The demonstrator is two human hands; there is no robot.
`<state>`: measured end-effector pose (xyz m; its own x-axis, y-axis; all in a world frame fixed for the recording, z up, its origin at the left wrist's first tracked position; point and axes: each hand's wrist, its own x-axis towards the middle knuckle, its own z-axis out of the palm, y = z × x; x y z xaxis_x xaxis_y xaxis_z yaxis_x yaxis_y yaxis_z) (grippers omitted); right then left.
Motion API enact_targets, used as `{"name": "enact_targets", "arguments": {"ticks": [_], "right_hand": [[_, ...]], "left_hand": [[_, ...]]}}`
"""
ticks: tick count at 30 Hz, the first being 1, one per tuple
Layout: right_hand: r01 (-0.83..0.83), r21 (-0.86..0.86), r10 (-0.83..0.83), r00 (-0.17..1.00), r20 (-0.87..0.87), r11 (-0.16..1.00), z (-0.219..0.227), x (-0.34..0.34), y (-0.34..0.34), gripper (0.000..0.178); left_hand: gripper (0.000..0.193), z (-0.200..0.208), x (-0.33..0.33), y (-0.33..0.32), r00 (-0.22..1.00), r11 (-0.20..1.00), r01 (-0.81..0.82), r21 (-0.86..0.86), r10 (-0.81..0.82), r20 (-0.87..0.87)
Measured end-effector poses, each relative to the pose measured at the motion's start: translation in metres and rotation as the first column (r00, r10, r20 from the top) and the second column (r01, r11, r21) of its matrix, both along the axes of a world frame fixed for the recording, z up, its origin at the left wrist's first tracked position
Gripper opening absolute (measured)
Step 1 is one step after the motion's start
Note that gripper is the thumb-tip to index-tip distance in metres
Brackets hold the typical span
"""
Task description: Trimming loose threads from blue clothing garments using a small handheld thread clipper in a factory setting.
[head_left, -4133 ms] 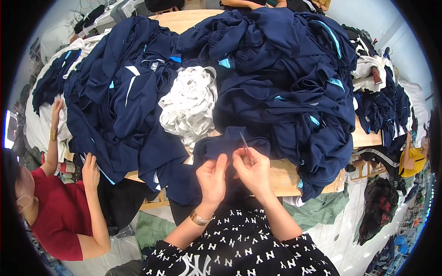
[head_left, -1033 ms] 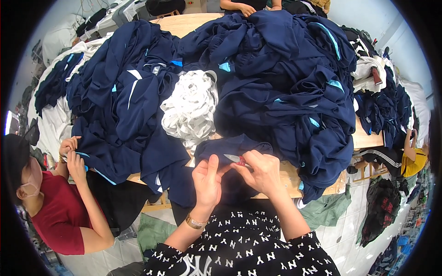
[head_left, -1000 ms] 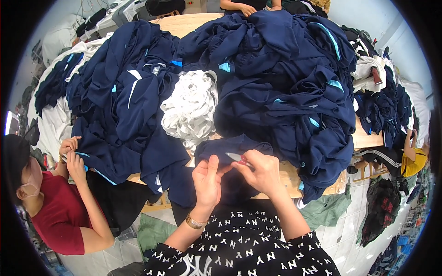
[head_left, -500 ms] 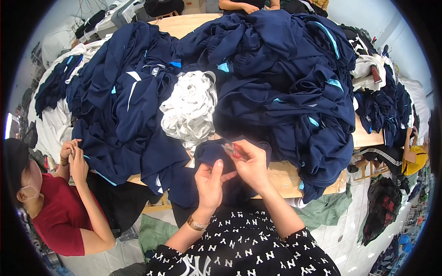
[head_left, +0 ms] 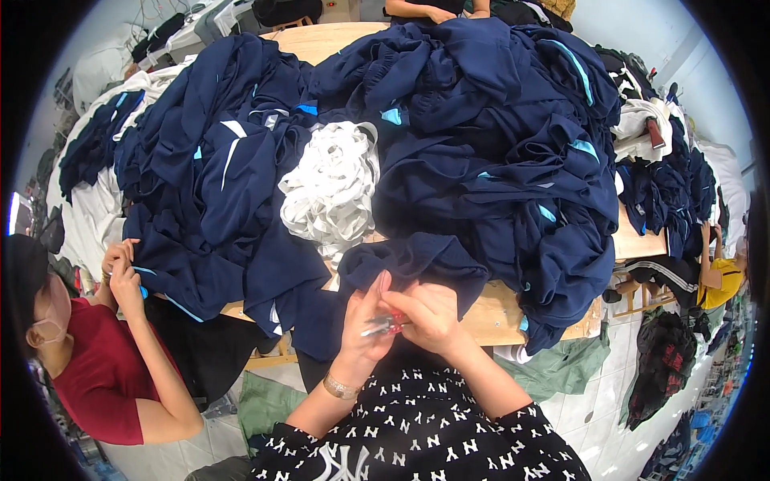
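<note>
My right hand (head_left: 431, 315) is closed around small thread snips (head_left: 394, 324) with a red grip. Their silver blades point left, beneath the palm. My left hand (head_left: 365, 323) meets it, thumb raised and fingers curled against the right fingertips; whatever it pinches is too small or hidden to make out. Just beyond both hands, a navy garment (head_left: 413, 260) lies bunched at the near edge of the table. Past it rises a heap of white elastic-like bands (head_left: 330, 188).
Large piles of navy garments with light blue trim lie left (head_left: 204, 152) and right (head_left: 489, 168) on the wooden table (head_left: 493, 317). A co-worker in a red top (head_left: 100, 377) handles cloth at the left. Another person in yellow (head_left: 719, 282) is far right.
Both hands have come together and the right hand has drawn the snips down and left, toward me. The navy garment's bunched part now spreads further right.
</note>
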<state>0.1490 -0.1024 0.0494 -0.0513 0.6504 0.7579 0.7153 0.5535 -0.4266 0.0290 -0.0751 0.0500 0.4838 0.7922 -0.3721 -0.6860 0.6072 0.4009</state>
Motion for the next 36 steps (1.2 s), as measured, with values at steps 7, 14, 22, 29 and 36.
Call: {"name": "enact_targets", "arguments": {"ticks": [7, 14, 22, 29, 36], "right_hand": [[-0.304, -0.134, 0.299, 0.953, -0.051, 0.943, 0.0, -0.003, -0.025, 0.039], [0.053, -0.308, -0.134, 0.96, -0.248, 0.95, 0.009, 0.02, -0.021, 0.035], [0.234, -0.159, -0.213, 0.967, 0.137, 0.959, 0.002, 0.042, 0.001, 0.035], [0.216, -0.107, -0.196, 0.965, 0.176, 0.97, 0.002, 0.042, 0.004, 0.037], [0.224, -0.085, -0.2, 0.954, 0.222, 0.971, 0.003, 0.044, 0.005, 0.037]], "left_hand": [[0.019, 0.009, 0.004, 0.013, 0.997, 0.997, -0.077, 0.031, 0.076, 0.033], [0.013, 0.01, 0.004, 0.014, 0.994, 0.988, -0.113, 0.101, 0.112, 0.014], [0.018, 0.017, 0.011, 0.01, 0.984, 0.977, -0.158, 0.142, 0.168, -0.061], [0.017, 0.009, 0.008, 0.006, 0.983, 0.967, -0.135, 0.216, 0.159, -0.096], [0.019, 0.013, 0.014, 0.003, 0.962, 0.938, -0.177, 0.297, 0.229, -0.151]]}}
